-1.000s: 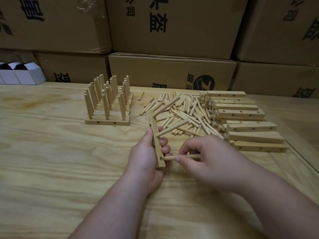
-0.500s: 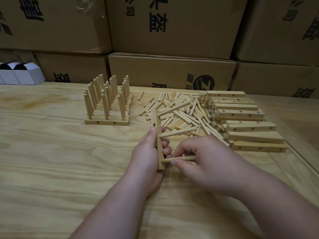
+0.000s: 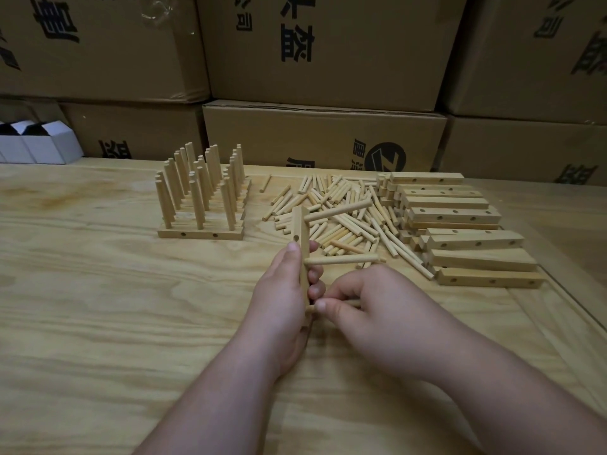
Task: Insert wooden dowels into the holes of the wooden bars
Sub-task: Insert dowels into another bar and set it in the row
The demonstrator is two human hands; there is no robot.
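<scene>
Over the table [image 3: 98,307], my left hand [image 3: 279,310] grips the bar [image 3: 303,251] upright; my right hand [image 3: 368,310] pinches the third dowel [image 3: 310,311] at the lowest hole (keep it square, push straight).

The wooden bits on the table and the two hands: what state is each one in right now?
Left hand: grips the bar, holding it upright.
Bar: two dowels already sticking out sideways, a third at its lower end.
Right hand: pinches the third dowel, pressed against the bar.
Loose dowels: lying in a heap.
Spare bars: stacked, holes empty.
Finished bars: lying flat in a row, dowels standing up.
</scene>
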